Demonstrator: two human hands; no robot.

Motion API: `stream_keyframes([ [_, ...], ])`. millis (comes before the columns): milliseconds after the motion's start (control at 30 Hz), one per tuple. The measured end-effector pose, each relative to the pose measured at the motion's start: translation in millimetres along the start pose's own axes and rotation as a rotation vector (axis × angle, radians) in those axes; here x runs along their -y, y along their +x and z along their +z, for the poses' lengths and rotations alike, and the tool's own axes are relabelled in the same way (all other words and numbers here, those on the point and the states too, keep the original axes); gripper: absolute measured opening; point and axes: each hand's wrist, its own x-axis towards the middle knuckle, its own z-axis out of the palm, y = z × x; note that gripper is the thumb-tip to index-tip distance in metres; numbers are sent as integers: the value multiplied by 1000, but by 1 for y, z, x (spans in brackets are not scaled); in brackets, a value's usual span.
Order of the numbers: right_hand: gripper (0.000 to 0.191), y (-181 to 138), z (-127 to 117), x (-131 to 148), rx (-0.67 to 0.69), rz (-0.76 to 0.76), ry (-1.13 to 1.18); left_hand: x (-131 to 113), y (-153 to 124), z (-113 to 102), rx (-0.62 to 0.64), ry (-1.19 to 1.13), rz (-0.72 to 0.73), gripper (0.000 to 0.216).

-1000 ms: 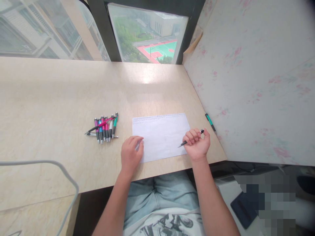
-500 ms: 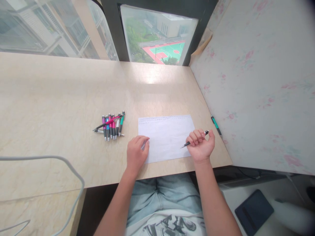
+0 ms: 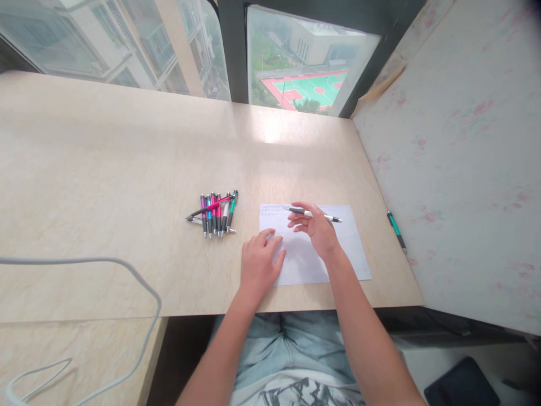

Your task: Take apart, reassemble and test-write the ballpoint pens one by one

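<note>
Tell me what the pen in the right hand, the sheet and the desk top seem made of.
Pen: probably plastic, with a white barrel, a dark and likely rubbery grip, and a slight sheen.
Sheet: thin matt white paper, lying flat.
Desk top: glossy beige stone-look surface, veined, mirroring the window; whether it is real stone or laminate is unclear.

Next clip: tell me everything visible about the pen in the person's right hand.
The pen is slim: dark grip and tip at its left end, pale barrel, dark right end. It lies nearly level, tip pointing left, held in the fingers of the right hand over the top part of the paper sheet; contact with the sheet cannot be told.
</note>
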Motion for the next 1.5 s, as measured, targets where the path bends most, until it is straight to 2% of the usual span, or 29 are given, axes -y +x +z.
stream_keyframes([
  [67, 36, 8, 5, -6, -33, -60, -162, -2, 0, -2, 16, 17, 0, 22],
  [233, 38, 26, 11, -25, -291, -258, -633, -3, 1, -5, 38, 17, -5, 20],
  [433, 39, 33, 15, -37, -347, -362, -902, -3, 1, -5, 59, 9, -16, 20],
  [733, 37, 31, 17, -38, -304, -352, -909, -4, 2, -5, 87, -12, -47, 21],
  [1500, 39, 32, 18, -39, -353, -352, -993, -3, 2, -4, 96, -29, -55, 21],
])
